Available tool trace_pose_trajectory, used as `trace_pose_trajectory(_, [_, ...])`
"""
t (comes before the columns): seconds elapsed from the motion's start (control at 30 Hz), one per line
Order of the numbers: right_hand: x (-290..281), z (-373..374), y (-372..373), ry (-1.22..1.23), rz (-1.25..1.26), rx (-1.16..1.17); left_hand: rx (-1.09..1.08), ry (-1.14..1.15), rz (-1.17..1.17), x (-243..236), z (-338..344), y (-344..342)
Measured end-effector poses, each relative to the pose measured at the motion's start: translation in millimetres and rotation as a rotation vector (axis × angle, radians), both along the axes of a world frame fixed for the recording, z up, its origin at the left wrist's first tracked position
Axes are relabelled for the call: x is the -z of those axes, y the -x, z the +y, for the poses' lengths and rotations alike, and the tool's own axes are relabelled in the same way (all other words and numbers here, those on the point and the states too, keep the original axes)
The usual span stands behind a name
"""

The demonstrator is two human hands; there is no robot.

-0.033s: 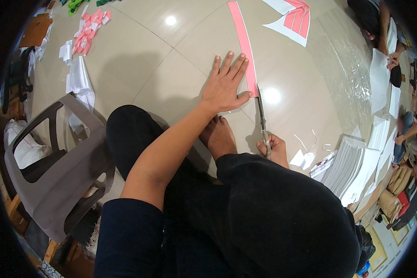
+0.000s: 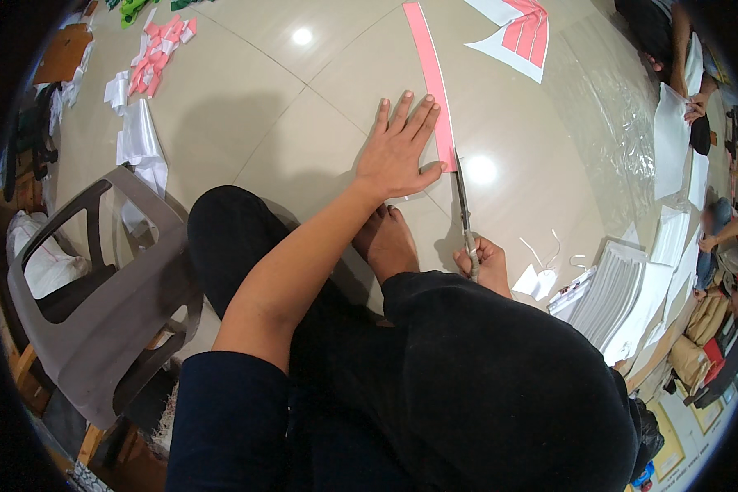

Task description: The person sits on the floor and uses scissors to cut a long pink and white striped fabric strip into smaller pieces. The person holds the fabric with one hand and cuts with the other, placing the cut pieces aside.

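Note:
A long pink strip with a white edge (image 2: pixel 429 61) lies on the tiled floor, running away from me. My left hand (image 2: pixel 398 146) is spread flat beside it, with some fingertips and the thumb resting on its left edge. In my right hand (image 2: pixel 490 264) is a pair of scissors (image 2: pixel 465 209), its fingers wrapped round the handles. The blades point away from me and meet the strip's near right corner, along the white edge. Whether the strip is cloth or paper I cannot tell. My bare foot (image 2: pixel 392 243) rests just below my left hand.
A grey plastic chair (image 2: pixel 98 287) stands at the left. Pink and white scraps (image 2: pixel 160 53) lie at the far left, and a pink-and-white printed piece (image 2: pixel 525 37) at the far right. A stack of white sheets (image 2: pixel 615 291) is to the right, near clear plastic film (image 2: pixel 607 123). Another person's hands (image 2: pixel 697 107) hold white material.

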State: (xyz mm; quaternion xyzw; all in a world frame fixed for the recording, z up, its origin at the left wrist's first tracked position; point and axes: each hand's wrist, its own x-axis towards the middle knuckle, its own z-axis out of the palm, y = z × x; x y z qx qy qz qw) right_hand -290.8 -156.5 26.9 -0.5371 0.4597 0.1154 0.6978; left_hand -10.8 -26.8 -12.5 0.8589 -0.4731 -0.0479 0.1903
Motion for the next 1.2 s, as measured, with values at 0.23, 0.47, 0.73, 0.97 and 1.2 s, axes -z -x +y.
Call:
trace_pose_trajectory(0.23, [-3.4, 0.3, -0.3, -0.011, 0.004, 0.005, 0.002, 0.017, 0.005, 0.1, -0.3, -0.6])
trace_pose_trajectory(0.47, [-1.9, 1.9, -1.0, -0.013, -0.005, 0.018, -0.004, 0.019, -0.042, 4.4, 0.0, -1.1])
trace_pose_trajectory(0.73, [1.7, 4.8, 2.6, 0.008, -0.007, 0.014, -0.003, 0.015, -0.031, 1.0, -0.5, -0.7])
trace_pose_trajectory(0.97, [0.8, 6.4, 2.0, 0.016, -0.013, 0.02, -0.006, 0.014, -0.038, 2.9, -0.1, -0.5])
trace_pose_trajectory(1.2, [-2.3, 2.7, 1.8, 0.029, 0.015, -0.018, -0.011, 0.009, -0.037, 3.5, -0.6, -0.4])
